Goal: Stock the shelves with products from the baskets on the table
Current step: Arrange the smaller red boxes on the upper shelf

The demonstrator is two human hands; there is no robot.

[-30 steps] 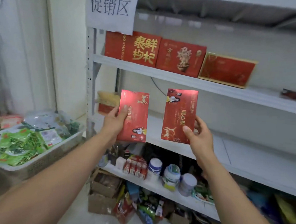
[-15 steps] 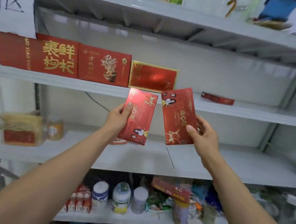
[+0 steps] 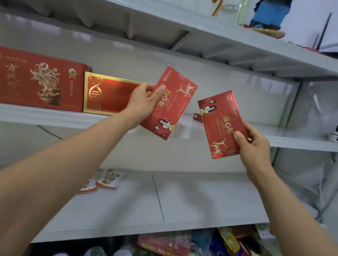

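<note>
Red box [image 3: 173, 108] pinched in left hand [image 3: 145, 103]; second red box [image 3: 220, 123], seemingly identical, gripped by right hand [image 3: 255, 149].

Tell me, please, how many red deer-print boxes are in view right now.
2. The first box is gripped by the left hand, tilted before the shelf; the second box is in the right hand, lower. A small red item behind it is too hidden to identify.

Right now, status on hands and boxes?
Left hand grips left box, right hand grips right box. Neither shelved yet. Gold box on shelf behind left hand.
</note>
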